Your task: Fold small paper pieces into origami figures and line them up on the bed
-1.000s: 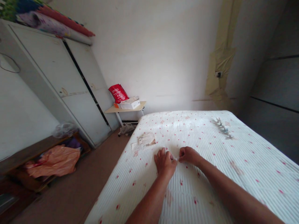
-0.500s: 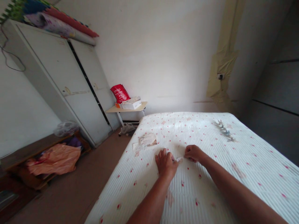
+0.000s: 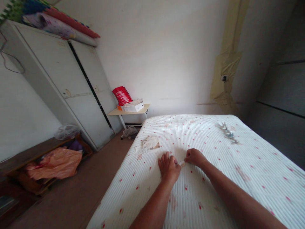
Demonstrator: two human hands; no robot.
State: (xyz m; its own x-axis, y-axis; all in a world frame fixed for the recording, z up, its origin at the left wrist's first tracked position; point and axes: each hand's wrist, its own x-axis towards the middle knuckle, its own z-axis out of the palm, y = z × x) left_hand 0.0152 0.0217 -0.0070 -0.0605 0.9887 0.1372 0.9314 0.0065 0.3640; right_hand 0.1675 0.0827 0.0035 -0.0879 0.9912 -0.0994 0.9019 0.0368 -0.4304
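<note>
While pinched at the left hand (image 3: 168, 164): small whitish piece (image 3: 182, 163), just right of the left thumb, toward the right hand (image 3: 193, 157).
Long axis: runs roughly crosswise from left thumb to right fingertips, angled slightly away at the right end.
Nearer hand: left, touching; right, at the opposite end.
Left hand: rests on the striped bed cover (image 3: 190, 200), thumb and forefinger apparently clamped on the piece, other fingers spread.
Right hand: curls inward, fingertips drawn together; cannot tell whether gripping the piece or just beside it.
Printed paper (image 3: 150, 144): lies on the bed cover, beyond the left hand and to its left.
Grey-green sprig (image 3: 228, 133): lies well beyond the right hand, to its right; cannot tell whether printed or loose.
Table (image 3: 114, 112): stands far beyond the left hand, carrying a red bag (image 3: 122, 95) and white box (image 3: 134, 108).
</note>
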